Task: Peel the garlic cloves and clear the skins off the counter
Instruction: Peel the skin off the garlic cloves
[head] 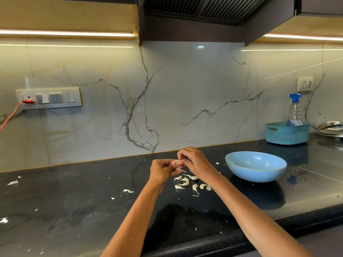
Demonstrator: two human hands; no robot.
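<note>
Above the black counter [74,191] my left hand [161,171] and my right hand [193,160] meet, both pinching one garlic clove [176,162] between their fingertips. A strip of skin [181,170] hangs from the clove. Just below the hands lies a small heap of several pale garlic cloves and skins [187,183] on the counter. A light blue bowl [255,166] stands to the right of my right hand; its visible inside looks empty.
Small skin scraps [128,191] are scattered over the counter, more at the far left [13,182]. A teal basket [287,133] with a spray bottle [294,108] stands at the back right beside a glass lid [331,127]. A red cable [11,115] hangs from the wall socket.
</note>
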